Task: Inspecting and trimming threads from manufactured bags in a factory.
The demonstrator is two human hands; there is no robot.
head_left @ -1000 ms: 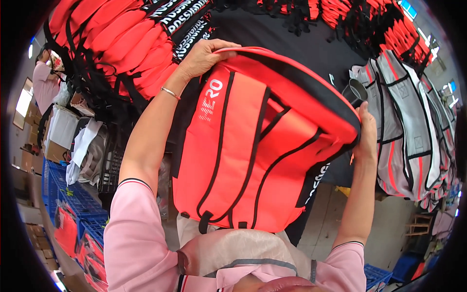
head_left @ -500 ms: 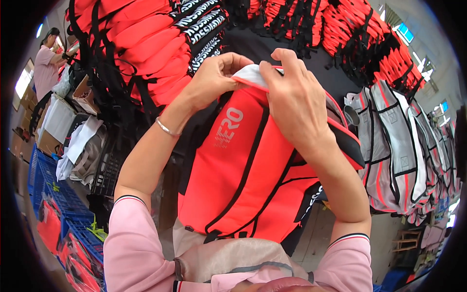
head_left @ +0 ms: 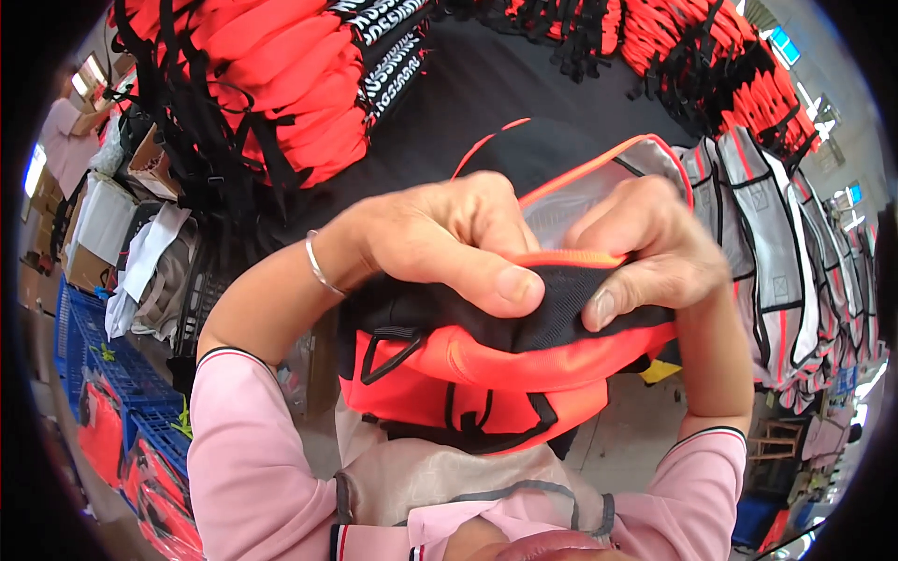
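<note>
A red and black backpack (head_left: 505, 360) lies against my front with its mouth turned upward. Its opening has an orange edge (head_left: 569, 256), and a pale grey mesh-like lining (head_left: 561, 208) shows inside. My left hand (head_left: 458, 243) pinches that edge from the left, thumb on the black outer cloth and fingers tucked behind it. From the right, my right hand (head_left: 652, 248) grips the same edge, its thumb outside and the fingers inside the mouth. The stretch of edge between the two thumbs is bent outward. Both sets of fingertips are hidden by the cloth.
Red backpacks with black straps (head_left: 281, 93) are piled at the far left on a black surface (head_left: 486, 84); more lie at the far right. Grey bags with black trim (head_left: 772, 252) stand at right. Blue crates (head_left: 108, 360) are at left, where another person (head_left: 75, 131) works.
The backpack has tipped, so its red printed panel has dropped from sight and its open mouth faces up. Both hands have come lower and nearer, now gripping the orange edge.
</note>
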